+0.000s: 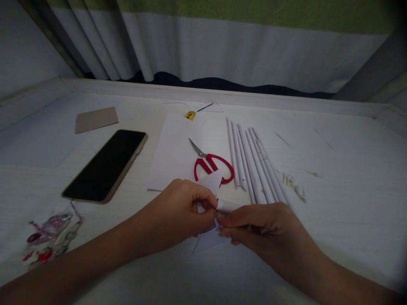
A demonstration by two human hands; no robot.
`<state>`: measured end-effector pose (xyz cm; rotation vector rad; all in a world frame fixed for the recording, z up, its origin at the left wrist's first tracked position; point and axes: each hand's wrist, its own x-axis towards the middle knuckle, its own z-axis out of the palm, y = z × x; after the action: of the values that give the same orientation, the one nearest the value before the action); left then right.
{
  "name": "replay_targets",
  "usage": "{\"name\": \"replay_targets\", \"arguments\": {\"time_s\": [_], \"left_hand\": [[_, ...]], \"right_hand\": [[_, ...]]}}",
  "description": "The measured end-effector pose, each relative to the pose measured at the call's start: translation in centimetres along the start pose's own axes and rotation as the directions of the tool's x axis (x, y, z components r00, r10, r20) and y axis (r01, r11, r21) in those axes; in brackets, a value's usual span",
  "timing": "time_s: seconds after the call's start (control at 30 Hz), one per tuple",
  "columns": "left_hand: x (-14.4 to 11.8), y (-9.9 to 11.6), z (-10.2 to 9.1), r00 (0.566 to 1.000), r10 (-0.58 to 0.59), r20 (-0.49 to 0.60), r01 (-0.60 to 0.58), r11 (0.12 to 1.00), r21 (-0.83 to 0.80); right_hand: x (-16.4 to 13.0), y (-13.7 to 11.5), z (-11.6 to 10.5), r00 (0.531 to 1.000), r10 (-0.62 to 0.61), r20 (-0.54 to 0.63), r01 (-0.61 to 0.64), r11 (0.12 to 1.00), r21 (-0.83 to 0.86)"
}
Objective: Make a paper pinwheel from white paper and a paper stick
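Note:
Between my two hands is a piece of white paper [227, 206], partly rolled at the right, with a pointed flap sticking up beyond my fingers. My left hand [187, 207] pinches it between thumb and forefinger. Fingertips of my right hand [263, 224] are closed on the same paper, close to the left thumb. A small brownish bit shows where the fingertips meet, too small to name. Just beyond the hands lie red-handled scissors [210, 161], blades slightly apart, partly over a white sheet [173, 148]. Several rolled paper tubes [254, 165] lie side by side to the right.
A smartphone [106, 165] with a beaded charm [51, 237] lies at the left, near a grey-brown card [96, 120]. A small yellow item [190, 115] sits at the back. Scraps [294, 186] are scattered right of the tubes. A curtain [203, 51] hangs behind the raised ledge [190, 92].

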<state>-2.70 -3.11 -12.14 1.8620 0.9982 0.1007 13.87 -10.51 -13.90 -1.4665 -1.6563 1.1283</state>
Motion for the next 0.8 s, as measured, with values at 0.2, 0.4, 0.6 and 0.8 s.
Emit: {"name": "replay_targets", "arguments": {"time_s": [0.2,0.4,0.6,0.8], "left_hand": [[-0.1,-0.3,0.1,1.0,0.001,0.002,-0.001,1.0,0.012],[0.1,0.5,-0.1,0.997,-0.076,0.008,0.077,0.996,-0.052],[0.1,1.1,0.2,0.994,-0.112,-0.016,0.11,0.99,-0.086],[0.3,0.5,0.6,0.995,-0.088,-0.043,0.082,0.99,-0.119]], "right_hand": [[0.0,0.1,0.2,1.0,0.024,-0.003,-0.024,1.0,0.016],[-0.1,0.1,0.2,1.0,0.028,0.0,-0.028,0.999,0.017],[-0.3,-0.3,0.2,0.997,-0.069,-0.021,0.068,0.997,-0.048],[-0.3,-0.3,0.4,1.0,0.021,-0.006,-0.021,0.999,-0.044]]}}
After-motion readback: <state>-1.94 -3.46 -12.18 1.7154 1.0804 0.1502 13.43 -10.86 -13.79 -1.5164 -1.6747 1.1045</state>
